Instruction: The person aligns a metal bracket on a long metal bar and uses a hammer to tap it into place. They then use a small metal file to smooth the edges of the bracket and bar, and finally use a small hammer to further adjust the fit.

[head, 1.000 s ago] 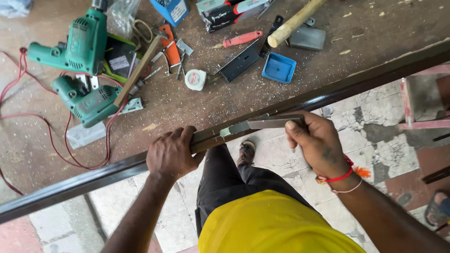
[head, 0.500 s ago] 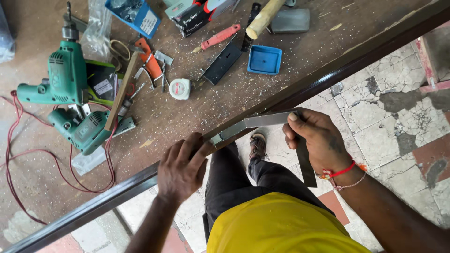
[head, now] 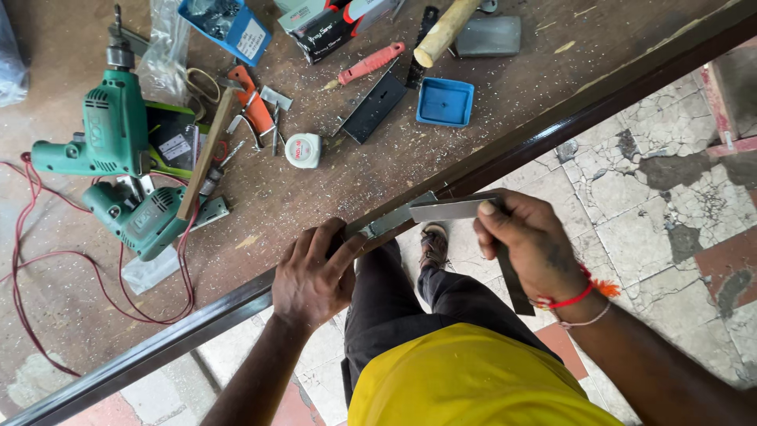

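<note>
Gripping a metal square (head: 441, 211), right hand (head: 530, 246) hides its corner.

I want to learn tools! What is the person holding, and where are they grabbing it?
The right hand grips a grey metal try square at its corner; the left hand steadies its other end against the dark board edge.

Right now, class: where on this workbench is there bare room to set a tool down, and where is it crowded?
Bare wood lies between the tape measure and the bench's dark edge, and left of the red cable. It is crowded along the far side: two green drills, red screwdriver, blue tray, boxes.
</note>
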